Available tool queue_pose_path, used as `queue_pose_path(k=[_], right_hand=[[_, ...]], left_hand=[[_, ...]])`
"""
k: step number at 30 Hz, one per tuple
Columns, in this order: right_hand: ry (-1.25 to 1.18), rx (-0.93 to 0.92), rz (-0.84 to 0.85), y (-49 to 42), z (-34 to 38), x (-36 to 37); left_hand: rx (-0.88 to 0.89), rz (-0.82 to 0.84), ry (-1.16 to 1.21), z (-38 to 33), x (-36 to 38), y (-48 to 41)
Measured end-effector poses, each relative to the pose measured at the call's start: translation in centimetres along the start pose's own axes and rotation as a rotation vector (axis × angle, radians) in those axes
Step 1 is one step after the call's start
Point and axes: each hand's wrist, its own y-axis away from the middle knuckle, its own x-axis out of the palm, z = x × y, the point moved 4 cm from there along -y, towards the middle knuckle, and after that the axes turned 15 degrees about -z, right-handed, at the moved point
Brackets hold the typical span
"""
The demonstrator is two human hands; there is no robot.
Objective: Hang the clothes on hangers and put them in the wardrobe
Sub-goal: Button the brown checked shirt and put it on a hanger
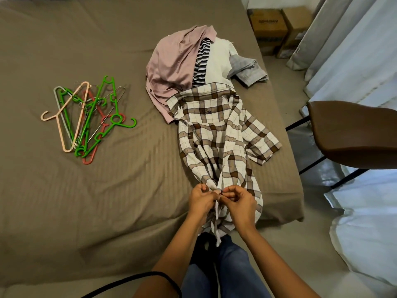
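A brown-and-white plaid shirt (217,134) lies stretched along the bed, collar far, hem hanging over the near edge. My left hand (200,201) and my right hand (240,201) meet at its front placket near the hem, each pinching the fabric around a small dark button. Behind the collar sits a heap of clothes: a pink shirt (171,67), a striped garment (202,61), a white one (219,61) and a grey one (249,70). A pile of plastic and wire hangers (90,117), green, peach and red, lies on the bed to the left.
The taupe bed (75,50) fills most of the view. A brown chair (352,134) stands to the right beside the bed. Cardboard boxes (277,29) sit on the floor at the back right, next to pale curtains (354,50). No wardrobe is in view.
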Motion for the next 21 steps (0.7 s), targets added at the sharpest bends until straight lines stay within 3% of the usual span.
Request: queue_pose_path(k=[4,8,10,12,14,19,21], right_hand=[[-0.108,0.190,0.023,-0.2,-0.6,0.4],[-0.273,0.661,0.250,-0.7,-1.3,1.0],[-0.226,0.633,0.193,-1.7,-1.0,0.8],[-0.105,0.467,0.127,-2.7,-0.5,0.8],[0.065,0.290,0.133,-3.3,0.5,1.3],[-0.034,0.334,0.197,-3.4,-0.9,1.3],[-0.056,0.269,0.198,-2.9,-1.1,0.7]], left_hand=[[0.018,0.033,-0.041,0.2,-0.1,-0.5],[0.025,0.133,-0.013,0.4,0.1,-0.1],[0.136,0.157,-0.065,0.5,0.0,0.2],[0.267,0.189,-0.158,0.9,0.1,0.6],[0.288,0.222,-0.205,1.4,0.4,1.2],[-0.141,0.074,-0.029,1.5,0.4,0.7],[-0.183,-0.024,-0.041,1.1,0.5,-0.8]])
